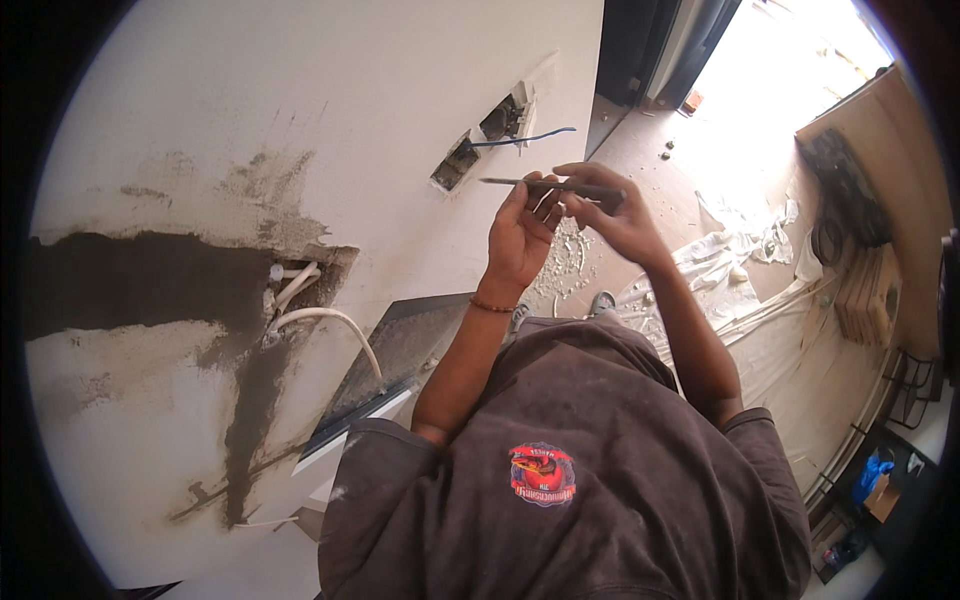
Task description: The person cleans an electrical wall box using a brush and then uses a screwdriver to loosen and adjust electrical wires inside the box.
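Note:
Both my hands are raised in front of the white wall, holding a slim dark chisel [575, 187] crosswise. Its narrow tip points left toward the wall; the thicker end lies at the right. My left hand [522, 240] has its thumb and fingers closed on the thinner part. Around the thicker end, the fingers of my right hand [630, 215] are wrapped. Just beyond the tip are two rough square holes in the wall, a nearer hole [457, 163] and a farther hole [503, 118]. A blue wire [530, 138] sticks out between them.
At left, pale conduits [298, 285] come out of a cavity beside dark plaster patches [150, 285]. White rubble [565, 275] and crumpled plastic sheeting [725, 250] cover parts of the floor. A black bag [845, 185] rests by a wooden panel [905, 200]. The far doorway is bright.

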`<state>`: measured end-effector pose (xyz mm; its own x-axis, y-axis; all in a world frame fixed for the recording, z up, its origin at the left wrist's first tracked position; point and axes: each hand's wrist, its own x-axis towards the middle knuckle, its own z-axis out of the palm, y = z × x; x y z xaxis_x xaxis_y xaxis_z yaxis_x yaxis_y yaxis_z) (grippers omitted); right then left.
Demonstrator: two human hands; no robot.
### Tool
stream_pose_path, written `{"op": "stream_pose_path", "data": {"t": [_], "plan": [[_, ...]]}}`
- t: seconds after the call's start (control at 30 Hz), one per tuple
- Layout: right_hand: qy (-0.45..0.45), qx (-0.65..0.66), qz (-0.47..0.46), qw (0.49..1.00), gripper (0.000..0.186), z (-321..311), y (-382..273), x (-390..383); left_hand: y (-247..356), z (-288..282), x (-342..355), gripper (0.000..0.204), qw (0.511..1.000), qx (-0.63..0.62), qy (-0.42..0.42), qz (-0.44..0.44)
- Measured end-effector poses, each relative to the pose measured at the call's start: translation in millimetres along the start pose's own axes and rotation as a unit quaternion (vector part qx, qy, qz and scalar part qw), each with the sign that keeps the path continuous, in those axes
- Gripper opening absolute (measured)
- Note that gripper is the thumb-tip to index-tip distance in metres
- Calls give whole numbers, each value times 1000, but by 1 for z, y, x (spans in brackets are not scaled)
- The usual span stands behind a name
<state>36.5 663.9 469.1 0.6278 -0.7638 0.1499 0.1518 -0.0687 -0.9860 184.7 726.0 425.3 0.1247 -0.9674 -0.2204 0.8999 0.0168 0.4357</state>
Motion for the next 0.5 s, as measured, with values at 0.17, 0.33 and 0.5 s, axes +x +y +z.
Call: {"op": "stream_pose_path", "data": {"t": [0.17,0.33,0.5], "plan": [[68,-125,-45,989,17,34,3,16,4,-14,-10,34,998,57,11,10],[16,-269,-156,950,15,49,3,47,1,-64,-46,37,984,122,89,-97],[-11,-307,-191,932,15,57,5,78,-7,-96,-85,38,973,135,118,-147]]}}
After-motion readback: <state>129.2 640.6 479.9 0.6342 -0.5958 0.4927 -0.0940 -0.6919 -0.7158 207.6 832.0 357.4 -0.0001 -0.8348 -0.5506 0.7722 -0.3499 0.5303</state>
